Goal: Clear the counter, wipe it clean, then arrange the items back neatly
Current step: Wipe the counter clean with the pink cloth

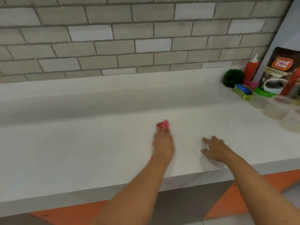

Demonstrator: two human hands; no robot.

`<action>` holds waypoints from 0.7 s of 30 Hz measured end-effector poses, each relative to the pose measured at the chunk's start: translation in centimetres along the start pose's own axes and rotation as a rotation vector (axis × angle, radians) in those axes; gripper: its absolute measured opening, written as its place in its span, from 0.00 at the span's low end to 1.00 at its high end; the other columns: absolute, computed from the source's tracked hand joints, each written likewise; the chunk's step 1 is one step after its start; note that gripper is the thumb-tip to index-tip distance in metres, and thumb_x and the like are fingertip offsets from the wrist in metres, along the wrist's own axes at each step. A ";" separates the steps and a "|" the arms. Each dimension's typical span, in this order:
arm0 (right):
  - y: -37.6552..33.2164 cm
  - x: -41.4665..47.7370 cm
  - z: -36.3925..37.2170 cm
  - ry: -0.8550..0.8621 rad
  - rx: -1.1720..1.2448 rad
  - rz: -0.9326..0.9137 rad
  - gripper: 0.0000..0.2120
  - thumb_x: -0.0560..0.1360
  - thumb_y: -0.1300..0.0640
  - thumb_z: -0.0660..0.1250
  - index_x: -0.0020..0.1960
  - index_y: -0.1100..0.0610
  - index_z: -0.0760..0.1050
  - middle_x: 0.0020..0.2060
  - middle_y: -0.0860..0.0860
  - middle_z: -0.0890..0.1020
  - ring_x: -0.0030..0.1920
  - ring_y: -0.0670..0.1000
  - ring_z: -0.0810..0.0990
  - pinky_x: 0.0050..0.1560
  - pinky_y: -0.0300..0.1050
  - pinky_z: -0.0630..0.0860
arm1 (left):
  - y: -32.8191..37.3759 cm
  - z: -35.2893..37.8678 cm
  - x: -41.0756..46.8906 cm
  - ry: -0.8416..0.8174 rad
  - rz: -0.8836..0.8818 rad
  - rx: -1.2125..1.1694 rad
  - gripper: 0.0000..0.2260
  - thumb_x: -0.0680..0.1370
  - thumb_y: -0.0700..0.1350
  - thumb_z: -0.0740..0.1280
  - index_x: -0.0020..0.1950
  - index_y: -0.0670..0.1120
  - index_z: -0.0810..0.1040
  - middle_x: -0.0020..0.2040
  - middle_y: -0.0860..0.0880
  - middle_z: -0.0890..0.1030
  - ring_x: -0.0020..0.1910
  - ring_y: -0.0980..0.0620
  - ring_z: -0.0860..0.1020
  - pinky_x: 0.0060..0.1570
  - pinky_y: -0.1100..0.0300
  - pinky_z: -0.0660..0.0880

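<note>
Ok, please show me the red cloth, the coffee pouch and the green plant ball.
red cloth (162,124): head view, on the bunched tip that shows.
coffee pouch (281,69): head view, on the front label.
green plant ball (233,77): head view, on the middle of its round surface.

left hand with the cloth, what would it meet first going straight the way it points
The way across the counter looks free; the left hand points at the back, so it likely meets the raised white ledge below the tiles first.

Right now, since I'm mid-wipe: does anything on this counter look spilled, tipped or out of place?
Nothing looks spilled or damaged. The coffee pouch, red bottle and clear tubs crowd the counter at its right end; the left hand holds a red cloth.
</note>
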State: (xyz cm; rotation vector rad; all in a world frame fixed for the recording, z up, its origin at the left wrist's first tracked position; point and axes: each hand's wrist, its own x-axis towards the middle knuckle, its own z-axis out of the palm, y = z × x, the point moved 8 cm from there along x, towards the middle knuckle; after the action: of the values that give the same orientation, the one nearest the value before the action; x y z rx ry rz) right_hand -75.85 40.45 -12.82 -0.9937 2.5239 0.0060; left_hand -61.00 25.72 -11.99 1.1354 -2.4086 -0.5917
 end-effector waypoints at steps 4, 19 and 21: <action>-0.2 -1.3 -0.3 0.018 0.021 0.041 0.29 0.79 0.43 0.55 0.76 0.48 0.51 0.76 0.54 0.53 0.74 0.59 0.54 0.71 0.58 0.59 | 6.6 2.4 -5.4 -0.170 0.316 -0.017 0.26 0.79 0.34 0.49 0.77 0.46 0.49 0.77 0.48 0.52 0.77 0.49 0.49 0.75 0.55 0.46; -9.2 -7.5 3.0 0.041 0.008 0.061 0.23 0.79 0.55 0.52 0.75 0.51 0.57 0.73 0.53 0.58 0.75 0.59 0.51 0.73 0.58 0.54 | -11.3 -10.1 -8.2 -0.078 0.084 0.153 0.23 0.80 0.36 0.51 0.75 0.48 0.58 0.77 0.49 0.54 0.76 0.48 0.53 0.74 0.52 0.48; -9.5 -8.2 3.3 0.057 0.031 0.068 0.23 0.79 0.55 0.53 0.74 0.52 0.58 0.72 0.53 0.60 0.73 0.58 0.55 0.72 0.56 0.57 | -12.4 -11.0 -8.3 -0.102 0.048 0.191 0.22 0.81 0.38 0.50 0.76 0.48 0.57 0.77 0.49 0.54 0.76 0.47 0.53 0.73 0.50 0.49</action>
State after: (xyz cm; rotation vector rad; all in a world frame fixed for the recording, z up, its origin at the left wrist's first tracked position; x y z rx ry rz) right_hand -63.09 39.21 -11.21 -0.9077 2.6004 -0.0420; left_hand -42.72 22.92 -11.06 1.1434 -2.6186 -0.4206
